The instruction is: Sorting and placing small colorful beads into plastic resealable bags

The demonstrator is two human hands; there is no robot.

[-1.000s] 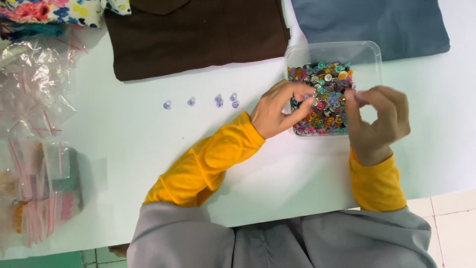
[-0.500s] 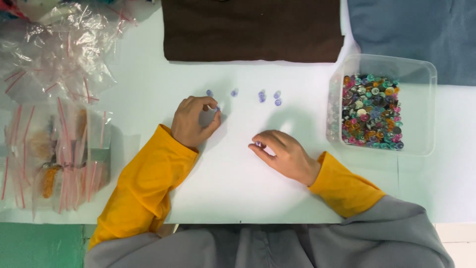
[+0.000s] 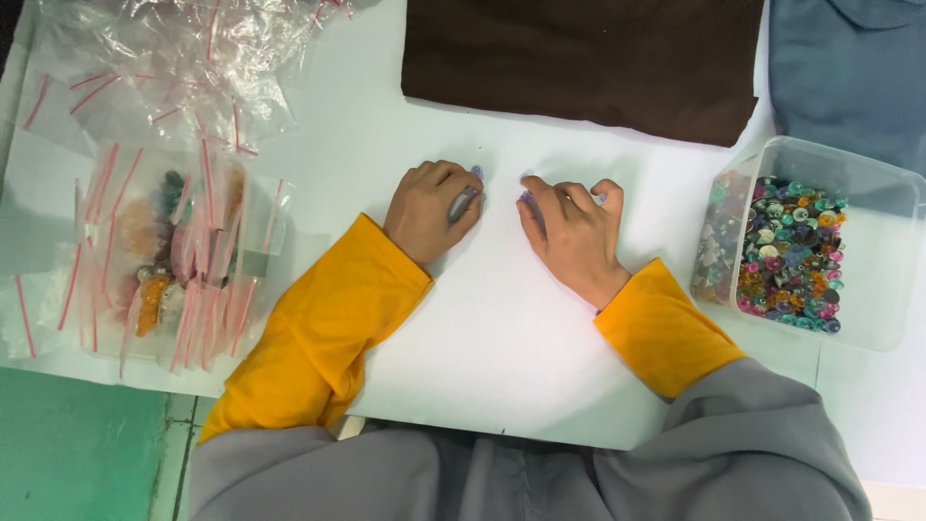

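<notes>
Both hands rest palm-down mid-surface, fingers curled over small lilac beads: the left hand (image 3: 431, 210) covers some (image 3: 476, 172), the right hand (image 3: 571, 232) others. A clear tub (image 3: 873, 251) of mixed beads sits by the right edge, bags (image 3: 174, 251) by the left edge.

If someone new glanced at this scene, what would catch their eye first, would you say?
Probably the two hands in bright yellow sleeves at the middle of the white table: the left hand and the right hand rest over small lilac pieces. Next, the clear tub of colourful beads at the right, and the red-striped clear bags at the left.
</notes>
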